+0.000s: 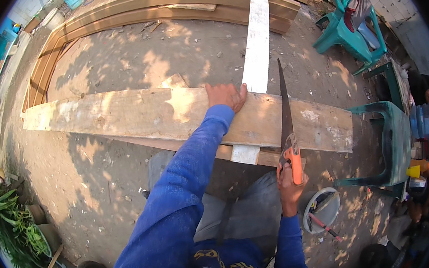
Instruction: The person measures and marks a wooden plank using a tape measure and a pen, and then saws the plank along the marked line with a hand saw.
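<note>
A long wooden plank (119, 112) stretches from left to right in front of me. My left hand (225, 95) bears down on it near the middle, with its fingers curled over the far edge. In my right hand (291, 184) is a handsaw (286, 114) with an orange handle, gripped close to the plank's near edge. The blade lies across the plank, right of my left hand, its tip reaching past the far edge. Beneath the plank runs a whitish board (256, 42), which shows on both sides of it.
Long timber frames (125, 9) lie at the back. A green plastic chair (351, 22) with cloth on it stands at far right; another green plastic seat (393, 142) is beside the plank's right end. A tool bucket (338, 209) sits near my right arm. Potted plants (38, 236) line the left.
</note>
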Demonstrator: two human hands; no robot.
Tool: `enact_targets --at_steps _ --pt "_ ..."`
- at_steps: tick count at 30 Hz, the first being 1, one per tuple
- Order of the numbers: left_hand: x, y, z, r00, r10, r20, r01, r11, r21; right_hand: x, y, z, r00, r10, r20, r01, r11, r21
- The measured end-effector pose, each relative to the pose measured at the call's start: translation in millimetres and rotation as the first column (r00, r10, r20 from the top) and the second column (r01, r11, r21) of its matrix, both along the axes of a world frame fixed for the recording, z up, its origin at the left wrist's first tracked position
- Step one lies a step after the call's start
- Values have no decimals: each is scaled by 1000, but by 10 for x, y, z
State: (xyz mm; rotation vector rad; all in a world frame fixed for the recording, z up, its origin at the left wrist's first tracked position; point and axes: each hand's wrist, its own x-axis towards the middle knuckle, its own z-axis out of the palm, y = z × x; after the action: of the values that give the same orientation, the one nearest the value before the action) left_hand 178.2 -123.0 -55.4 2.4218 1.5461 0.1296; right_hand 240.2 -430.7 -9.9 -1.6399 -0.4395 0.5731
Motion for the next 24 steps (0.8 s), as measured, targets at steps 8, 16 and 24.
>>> enact_targets --at_steps 8,16,24 --pt "68 -31 47 1000 -23 13 23 1000 -18 -736 -1597 107 991 -136 8 136 990 -33" --pt "56 -26 165 997 -21 -75 11 991 -132 63 -291 -149 984 83 156 -62 989 -137" --pt "115 -6 -22 1000 -9 -6 9 997 76 -665 -1465 64 996 -56 -72 51 997 -64"
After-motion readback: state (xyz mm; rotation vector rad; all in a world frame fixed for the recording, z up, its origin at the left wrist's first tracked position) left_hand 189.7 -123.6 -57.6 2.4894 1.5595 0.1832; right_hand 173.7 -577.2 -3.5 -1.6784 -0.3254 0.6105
